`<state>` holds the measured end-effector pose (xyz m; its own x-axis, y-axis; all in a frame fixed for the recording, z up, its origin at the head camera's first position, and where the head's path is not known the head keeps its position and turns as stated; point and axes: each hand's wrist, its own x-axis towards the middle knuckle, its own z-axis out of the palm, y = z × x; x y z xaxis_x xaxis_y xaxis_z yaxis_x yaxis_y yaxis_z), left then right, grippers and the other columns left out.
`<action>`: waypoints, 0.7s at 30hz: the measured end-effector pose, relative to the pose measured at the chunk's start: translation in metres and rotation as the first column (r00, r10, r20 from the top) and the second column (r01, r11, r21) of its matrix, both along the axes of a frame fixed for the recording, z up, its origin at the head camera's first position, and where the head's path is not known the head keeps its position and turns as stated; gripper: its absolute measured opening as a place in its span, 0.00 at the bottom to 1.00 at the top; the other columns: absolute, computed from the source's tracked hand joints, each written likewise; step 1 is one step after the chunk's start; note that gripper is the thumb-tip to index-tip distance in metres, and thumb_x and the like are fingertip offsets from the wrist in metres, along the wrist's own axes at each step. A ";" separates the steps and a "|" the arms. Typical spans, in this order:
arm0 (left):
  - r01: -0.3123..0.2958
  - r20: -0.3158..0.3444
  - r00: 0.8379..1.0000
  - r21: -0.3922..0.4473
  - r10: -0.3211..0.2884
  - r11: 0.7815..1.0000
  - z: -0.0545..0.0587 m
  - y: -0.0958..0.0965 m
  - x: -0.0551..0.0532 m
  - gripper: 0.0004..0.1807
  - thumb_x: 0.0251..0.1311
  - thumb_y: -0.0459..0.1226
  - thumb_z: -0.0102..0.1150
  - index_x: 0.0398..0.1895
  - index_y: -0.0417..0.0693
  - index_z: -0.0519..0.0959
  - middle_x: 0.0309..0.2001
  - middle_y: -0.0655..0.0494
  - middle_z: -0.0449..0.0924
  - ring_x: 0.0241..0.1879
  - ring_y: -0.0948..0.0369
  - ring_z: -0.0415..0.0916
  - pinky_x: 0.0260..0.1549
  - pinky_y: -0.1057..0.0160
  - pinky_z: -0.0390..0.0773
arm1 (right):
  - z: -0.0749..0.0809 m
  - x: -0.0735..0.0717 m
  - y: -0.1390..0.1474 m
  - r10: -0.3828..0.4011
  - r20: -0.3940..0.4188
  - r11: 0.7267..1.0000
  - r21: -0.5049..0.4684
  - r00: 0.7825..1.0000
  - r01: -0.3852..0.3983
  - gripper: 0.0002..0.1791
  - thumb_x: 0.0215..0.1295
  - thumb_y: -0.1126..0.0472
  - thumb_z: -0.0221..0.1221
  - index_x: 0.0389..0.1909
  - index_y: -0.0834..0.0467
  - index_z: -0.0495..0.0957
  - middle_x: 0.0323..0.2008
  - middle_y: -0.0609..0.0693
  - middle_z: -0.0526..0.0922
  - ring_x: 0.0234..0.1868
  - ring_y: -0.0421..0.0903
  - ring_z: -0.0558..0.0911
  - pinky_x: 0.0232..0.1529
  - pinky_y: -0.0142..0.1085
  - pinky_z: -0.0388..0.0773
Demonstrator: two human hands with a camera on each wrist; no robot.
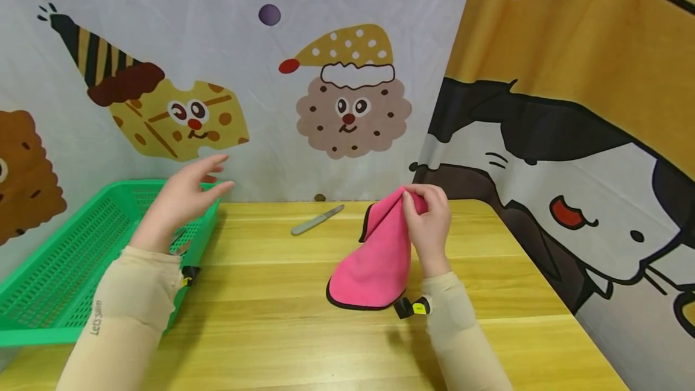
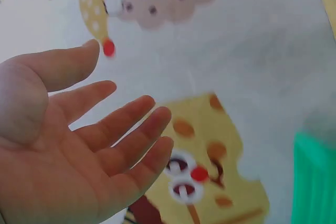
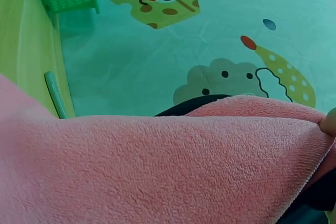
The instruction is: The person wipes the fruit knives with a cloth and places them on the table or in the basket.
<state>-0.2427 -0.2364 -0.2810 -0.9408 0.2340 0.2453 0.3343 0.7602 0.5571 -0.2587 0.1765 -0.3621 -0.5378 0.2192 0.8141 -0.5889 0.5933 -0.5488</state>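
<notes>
A pink cloth (image 1: 374, 270) with black edging hangs from my right hand (image 1: 431, 222), which pinches it near its top edge between thumb and fingers. The cloth's lower end comes down close over the table. In the right wrist view the fluffy cloth (image 3: 157, 166) fills the lower half, and only a fingertip shows at the right edge. My left hand (image 1: 187, 192) is raised above the right side of the green basket (image 1: 209, 228), holding nothing. Its fingers are spread and relaxed in the left wrist view, palm (image 2: 68, 171) showing.
A knife with a grey-green handle (image 1: 308, 225) lies on the wooden table (image 1: 260, 318) left of the cloth. Inside the basket, small items show partly behind my left wrist. A printed curtain (image 1: 260, 113) stands right behind the table and along its right side.
</notes>
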 end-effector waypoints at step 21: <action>0.010 0.130 0.991 0.093 -0.022 0.996 -0.120 0.109 -0.070 0.28 0.71 0.38 0.56 0.72 0.42 0.66 0.66 0.39 0.69 0.61 0.41 0.70 0.58 0.42 0.70 | -0.021 0.004 -0.002 0.039 -0.045 0.995 0.094 0.998 -0.035 0.04 0.62 0.70 0.65 0.37 0.63 0.85 0.38 0.56 0.81 0.42 0.53 0.79 0.42 0.31 0.74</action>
